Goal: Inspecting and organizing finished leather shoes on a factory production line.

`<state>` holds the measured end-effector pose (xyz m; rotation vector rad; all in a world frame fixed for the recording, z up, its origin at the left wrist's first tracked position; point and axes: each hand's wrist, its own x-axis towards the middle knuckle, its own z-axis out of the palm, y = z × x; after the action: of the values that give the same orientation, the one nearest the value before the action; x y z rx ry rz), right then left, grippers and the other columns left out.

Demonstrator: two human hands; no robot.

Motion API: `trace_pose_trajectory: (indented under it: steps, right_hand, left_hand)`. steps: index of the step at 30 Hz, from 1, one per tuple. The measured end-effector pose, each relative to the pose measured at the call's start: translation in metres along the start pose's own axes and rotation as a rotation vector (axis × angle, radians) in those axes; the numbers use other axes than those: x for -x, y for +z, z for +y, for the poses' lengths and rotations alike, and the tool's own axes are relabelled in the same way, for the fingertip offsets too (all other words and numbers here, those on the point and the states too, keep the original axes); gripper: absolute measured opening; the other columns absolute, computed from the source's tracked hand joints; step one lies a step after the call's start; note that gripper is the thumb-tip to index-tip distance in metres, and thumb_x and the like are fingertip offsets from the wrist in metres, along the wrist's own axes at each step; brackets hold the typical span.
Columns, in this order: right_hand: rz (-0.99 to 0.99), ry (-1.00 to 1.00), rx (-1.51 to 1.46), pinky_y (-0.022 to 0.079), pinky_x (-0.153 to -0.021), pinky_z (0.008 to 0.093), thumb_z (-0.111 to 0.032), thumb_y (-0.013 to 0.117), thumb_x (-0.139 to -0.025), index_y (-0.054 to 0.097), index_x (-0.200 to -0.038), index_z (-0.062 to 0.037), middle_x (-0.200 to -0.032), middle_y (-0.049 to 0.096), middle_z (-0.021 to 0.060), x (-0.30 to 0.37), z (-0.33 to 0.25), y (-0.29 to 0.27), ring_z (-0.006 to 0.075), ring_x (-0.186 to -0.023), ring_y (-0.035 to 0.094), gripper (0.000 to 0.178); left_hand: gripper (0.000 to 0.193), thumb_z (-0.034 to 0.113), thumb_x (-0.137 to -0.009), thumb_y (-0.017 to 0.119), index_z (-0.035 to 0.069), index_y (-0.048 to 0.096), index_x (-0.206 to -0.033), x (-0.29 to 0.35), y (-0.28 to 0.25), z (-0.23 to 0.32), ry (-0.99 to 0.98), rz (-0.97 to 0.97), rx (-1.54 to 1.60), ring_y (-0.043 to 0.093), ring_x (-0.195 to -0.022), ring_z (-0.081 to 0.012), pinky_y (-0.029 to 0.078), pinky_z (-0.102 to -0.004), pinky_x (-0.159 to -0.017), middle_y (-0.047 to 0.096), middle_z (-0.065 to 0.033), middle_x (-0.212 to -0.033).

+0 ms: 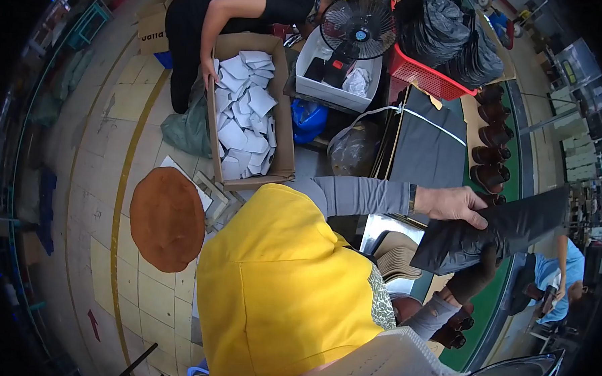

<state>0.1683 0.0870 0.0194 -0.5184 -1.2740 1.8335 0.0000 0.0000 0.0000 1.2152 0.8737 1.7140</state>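
A flat black plastic bag point(514, 221) is stretched out over the bench at the right, creased at its near end. My left hand point(451, 205), in a grey sleeve, is closed on its upper edge with the thumb on top. Against the lower edge, my right hand point(473, 279) looks covered by something dark, perhaps a glove. Its fingers seem curled round the bag, though they are hard to make out. Below the bag lies a stack of tan curved pieces point(397, 256). Brown shoes or boots point(489, 176) stand in a row along the green bench surface point(491, 300).
A cardboard box point(285, 164) of white pieces stands at the upper left, a co-worker's hand point(210, 73) on its edge. Beyond are a white bin point(332, 95), a black fan point(358, 29), a red basket point(426, 82) of black bags and tied dark sheets point(430, 143). Another person point(559, 286) sits opposite.
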Motion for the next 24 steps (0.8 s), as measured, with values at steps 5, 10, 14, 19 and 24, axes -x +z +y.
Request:
trace_pose_trajectory:
  steps: [5,10,14,19,24]
  right_hand:
    - [-0.16,-0.162,0.55,0.045,-0.085,0.0298,-0.012,0.062,-0.081,0.051,-0.118,0.0051,-0.108,0.058,0.0106,0.011,-0.002,-0.012,0.0183,-0.097,0.056,0.042]
    - [-0.181,-0.124,0.541,0.045,-0.082,0.029,-0.01,0.065,-0.074,0.048,-0.121,0.0046,-0.112,0.055,0.0089,0.045,-0.017,0.02,0.0175,-0.097,0.055,0.052]
    - [-0.337,-0.061,0.394,0.046,-0.082,0.0291,-0.005,0.063,-0.073,0.047,-0.122,0.0036,-0.107,0.055,0.0057,0.044,-0.018,-0.004,0.0165,-0.094,0.055,0.052]
    - [-0.237,0.004,0.539,0.046,-0.087,0.0307,0.0,0.065,-0.07,0.049,-0.121,0.0041,-0.107,0.055,0.0079,0.052,-0.028,0.006,0.0196,-0.096,0.056,0.053]
    - [-0.35,-0.52,0.751,0.047,-0.085,0.0317,0.001,0.058,-0.087,0.055,-0.115,0.0073,-0.106,0.061,0.0106,0.053,-0.017,0.023,0.0182,-0.096,0.058,0.029]
  left_hand:
    - [0.075,0.027,-0.065,0.078,0.005,0.047,-0.129,0.023,0.033,0.037,1.002,0.313,-1.184,0.043,-0.121,-0.0388,0.042,-0.0491,-0.095,0.045,-0.0164,-0.128]
    - [0.059,0.026,-0.069,0.081,0.003,0.053,-0.115,0.021,0.038,0.056,0.445,0.106,-0.386,0.065,-0.078,-0.0245,0.05,-0.0315,-0.074,0.063,-0.0104,-0.085]
    - [0.055,0.032,-0.07,0.081,0.006,0.056,-0.112,0.019,0.046,0.06,0.519,-0.027,-0.364,0.062,-0.085,-0.0243,0.047,-0.0355,-0.077,0.064,-0.0055,-0.092]
    - [0.081,0.067,-0.067,0.069,0.009,0.049,-0.12,0.015,0.041,0.069,1.142,0.441,-1.25,0.048,-0.102,-0.029,0.037,-0.0471,-0.086,0.055,-0.0077,-0.11]
    - [0.115,0.049,-0.048,0.089,0.005,0.025,-0.134,0.029,0.067,0.027,0.552,0.262,-0.42,0.054,-0.102,-0.0294,0.046,-0.0406,-0.088,0.05,-0.0163,-0.111]
